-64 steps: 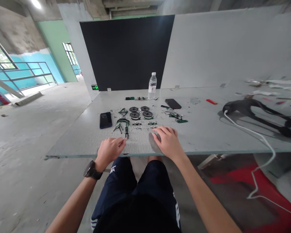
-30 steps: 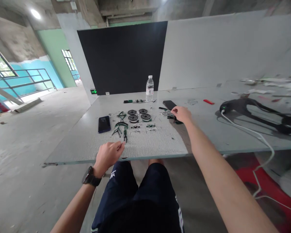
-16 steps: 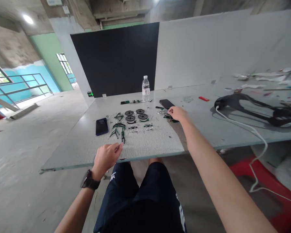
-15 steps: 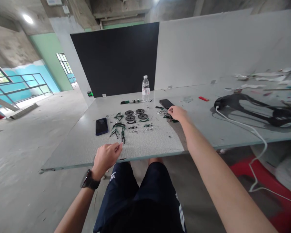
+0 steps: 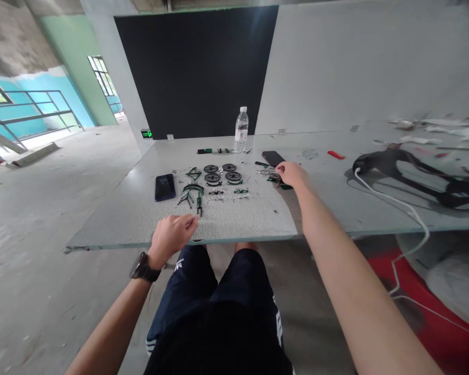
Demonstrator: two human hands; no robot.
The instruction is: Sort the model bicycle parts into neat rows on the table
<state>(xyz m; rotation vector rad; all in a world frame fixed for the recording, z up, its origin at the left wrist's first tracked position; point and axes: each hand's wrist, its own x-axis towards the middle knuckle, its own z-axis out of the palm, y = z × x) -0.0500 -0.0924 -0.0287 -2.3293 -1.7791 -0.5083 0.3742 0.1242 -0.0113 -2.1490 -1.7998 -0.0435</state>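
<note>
Small green and black model bicycle parts lie in rows on the grey table [image 5: 140,219]: three black wheels [image 5: 221,173], a green frame [image 5: 193,173], forks and brackets [image 5: 191,195]. My right hand [image 5: 293,174] reaches far across to a heap of small parts [image 5: 269,174] beside a black phone [image 5: 272,158]; its fingers are curled and pinch at the heap, though what they hold is too small to name. My left hand [image 5: 172,234] rests loosely curled at the near table edge, just short of a green fork piece [image 5: 199,205], with nothing visible in it.
A dark blue phone [image 5: 164,186] lies left of the parts. A water bottle [image 5: 241,130] stands at the back, with a red item [image 5: 336,154] to its right. A black curved device [image 5: 410,172] with a white cable [image 5: 398,205] occupies the right side.
My right hand left the near edge and reached out to the heap of parts by the black phone, where it stays. The left hand has kept still. The view has tilted slightly.
</note>
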